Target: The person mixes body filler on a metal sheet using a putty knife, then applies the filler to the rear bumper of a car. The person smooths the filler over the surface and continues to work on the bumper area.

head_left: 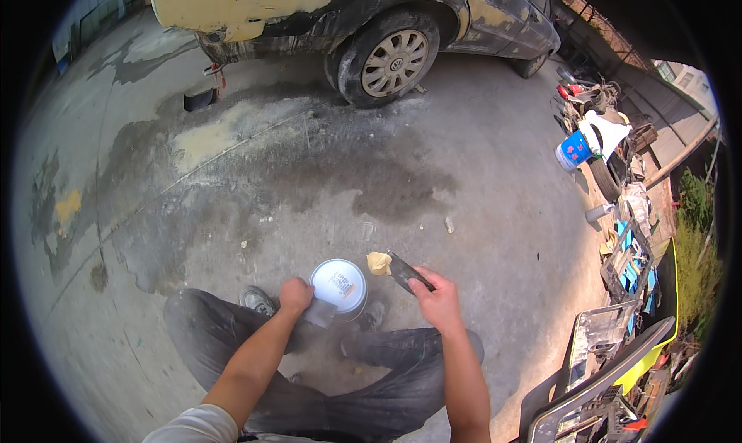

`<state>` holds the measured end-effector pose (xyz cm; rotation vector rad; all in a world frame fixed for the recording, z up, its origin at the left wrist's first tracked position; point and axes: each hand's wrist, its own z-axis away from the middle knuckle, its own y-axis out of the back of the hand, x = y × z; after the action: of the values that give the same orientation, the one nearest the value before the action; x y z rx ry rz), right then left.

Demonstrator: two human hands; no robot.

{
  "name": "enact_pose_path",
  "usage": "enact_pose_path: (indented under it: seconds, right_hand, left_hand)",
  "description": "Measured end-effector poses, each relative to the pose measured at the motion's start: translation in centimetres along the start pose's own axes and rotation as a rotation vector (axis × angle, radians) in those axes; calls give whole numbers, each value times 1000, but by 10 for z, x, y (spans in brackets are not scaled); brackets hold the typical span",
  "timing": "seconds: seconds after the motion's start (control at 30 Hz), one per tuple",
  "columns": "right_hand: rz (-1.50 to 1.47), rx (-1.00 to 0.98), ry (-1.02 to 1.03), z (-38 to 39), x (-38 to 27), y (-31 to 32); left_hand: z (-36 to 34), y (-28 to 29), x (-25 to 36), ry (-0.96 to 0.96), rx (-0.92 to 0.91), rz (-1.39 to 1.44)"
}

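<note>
My left hand (295, 295) grips a flat grey metal spreader (320, 314) beside a white lidded bucket (338, 283), which stands on the concrete between my legs. In my right hand (437, 300) is a dark putty knife (406, 275), raised to the right of the bucket, with a lump of beige putty (378, 263) on its tip. My fingers are closed around both tools. My bent legs (263, 397) show below the bucket.
Ahead stands a car (325, 10) patched with beige filler. Along the right lies a long pile of scrap, with a blue-and-white bucket (573, 149), a tire (605, 176) and panels. A small dark piece (199, 99) lies on the stained concrete (232, 180) near the car.
</note>
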<state>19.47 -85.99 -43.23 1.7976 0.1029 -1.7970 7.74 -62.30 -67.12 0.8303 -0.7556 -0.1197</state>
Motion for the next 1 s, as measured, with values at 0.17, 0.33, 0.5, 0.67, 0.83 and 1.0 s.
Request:
enact_pose_path:
  seconds: [0.17, 0.33, 0.5, 0.67, 0.83, 1.0]
  right_hand:
    - [140, 4, 118, 6, -16, 3]
    - [248, -7, 347, 19, -45, 24]
    - [352, -10, 674, 31, -72, 37]
    - [457, -6, 926, 38, -87, 40]
    - [572, 158, 1178, 36, -88, 29]
    - [842, 336, 1188, 40, -77, 3]
  left_hand:
    - [-8, 9, 5, 200, -113, 204]
    - [-11, 64, 49, 50, -495, 908]
    - [49, 162, 123, -380, -488, 782]
    - [115, 230, 161, -620, -617, 562]
    - [134, 242, 159, -668, -655, 698]
    - [130, 230, 149, -576, -707, 925]
